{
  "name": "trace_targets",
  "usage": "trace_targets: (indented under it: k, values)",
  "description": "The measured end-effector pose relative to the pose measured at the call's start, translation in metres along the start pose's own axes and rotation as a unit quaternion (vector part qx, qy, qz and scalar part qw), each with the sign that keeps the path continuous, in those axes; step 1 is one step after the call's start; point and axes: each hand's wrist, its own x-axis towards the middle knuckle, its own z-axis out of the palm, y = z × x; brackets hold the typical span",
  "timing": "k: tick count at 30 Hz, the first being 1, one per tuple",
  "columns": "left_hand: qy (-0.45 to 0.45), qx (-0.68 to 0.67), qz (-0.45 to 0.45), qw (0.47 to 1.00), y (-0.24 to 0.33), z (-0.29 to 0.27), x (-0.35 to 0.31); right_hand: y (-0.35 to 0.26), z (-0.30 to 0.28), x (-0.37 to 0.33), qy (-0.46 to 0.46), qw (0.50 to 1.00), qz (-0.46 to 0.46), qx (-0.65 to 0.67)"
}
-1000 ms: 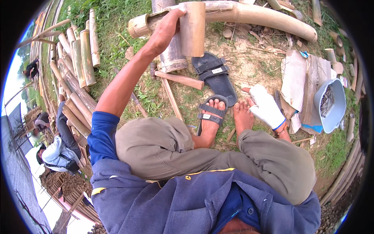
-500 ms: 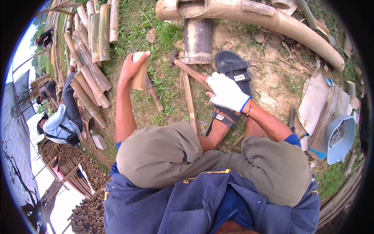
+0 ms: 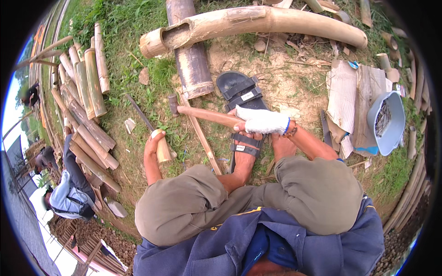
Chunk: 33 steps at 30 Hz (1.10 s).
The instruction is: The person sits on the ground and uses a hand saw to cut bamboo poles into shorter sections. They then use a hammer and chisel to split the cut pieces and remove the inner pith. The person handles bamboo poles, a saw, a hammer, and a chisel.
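My left hand (image 3: 152,146) is closed around a short, pale bamboo piece (image 3: 163,150), held low beside my left knee. A long dark blade (image 3: 140,112) lies on the grass just beyond that hand; its handle end is mostly hidden. In its white glove, my right hand (image 3: 263,120) grips the wooden handle of a hammer (image 3: 209,116) above my sandalled feet. The hammer's head points left, over the ground. Under the handle runs a narrow bamboo strip (image 3: 200,136). Farther off, a thick bamboo pole (image 3: 276,20) with a cut-out notch rests across a darker bamboo log (image 3: 194,73).
Split bamboo lengths (image 3: 94,85) are heaped at the left, near a seated person (image 3: 73,195) in light blue. To the right stand a blue-grey tub (image 3: 398,131) holding thin dark pieces, and cardboard (image 3: 341,87). Offcuts lie at the far right.
My left hand has come down and nearer with the bamboo piece. My right hand has shifted left with the hammer, whose handle now lies flatter. The whole view has also turned.
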Motion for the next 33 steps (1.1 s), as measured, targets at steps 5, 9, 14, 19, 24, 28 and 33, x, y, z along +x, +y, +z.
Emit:
trace_targets:
  k: [5, 9, 14, 19, 24, 28, 33]
  values:
    - [-0.013, -0.125, 0.021, 0.992, -0.001, -0.026, -0.03, 0.023, -0.047, -0.128, 0.174, 0.921, -0.199, -0.287]
    - [0.003, -0.155, 0.201, 0.967, 0.036, -0.023, -0.039, 0.039, -0.053, -0.193, 0.322, 0.874, 0.07, -0.358]
    - [-0.103, -0.134, 0.275, 0.946, 0.107, 0.036, -0.049, 0.041, -0.04, -0.184, 0.355, 0.788, 0.307, -0.398]
    - [-0.191, -0.097, 0.331, 0.919, 0.131, 0.131, -0.125, -0.013, -0.036, -0.113, 0.469, 0.685, -0.102, -0.548]
    - [-0.291, 0.171, 0.412, 0.846, 0.145, 0.232, -0.159, -0.067, -0.02, -0.072, 0.282, 0.932, -0.225, -0.044]
    - [-0.279, 0.298, 0.469, 0.783, 0.164, 0.279, -0.169, -0.058, -0.013, -0.065, 0.36, 0.876, -0.306, 0.093]
    - [-0.297, 0.346, 0.624, 0.634, 0.21, 0.31, -0.172, -0.04, -0.063, -0.102, 0.413, 0.813, -0.345, 0.224]
